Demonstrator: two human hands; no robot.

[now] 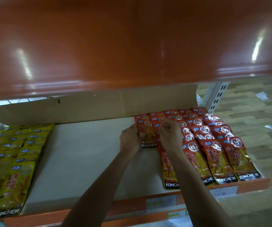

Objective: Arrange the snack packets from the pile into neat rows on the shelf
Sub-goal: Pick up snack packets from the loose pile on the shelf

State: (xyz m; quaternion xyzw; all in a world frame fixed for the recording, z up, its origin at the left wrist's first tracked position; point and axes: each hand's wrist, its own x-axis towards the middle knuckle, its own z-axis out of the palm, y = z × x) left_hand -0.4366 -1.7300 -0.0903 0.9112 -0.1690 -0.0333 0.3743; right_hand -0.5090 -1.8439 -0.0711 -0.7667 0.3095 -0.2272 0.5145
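Both arms reach forward — left hand (130,138) grips a red packet (146,131), right hand (169,135) curled beside it.

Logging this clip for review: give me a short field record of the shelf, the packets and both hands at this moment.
shelf: bare pale strip in the middle
yellow packets: overlapping rows, left side
red packets: overlapping rows, right side
held red packet: at left edge of the red rows
left hand: grips held red packet
right hand: fingers curled above red rows; grasp unclear
backing: cardboard sheet behind the packets
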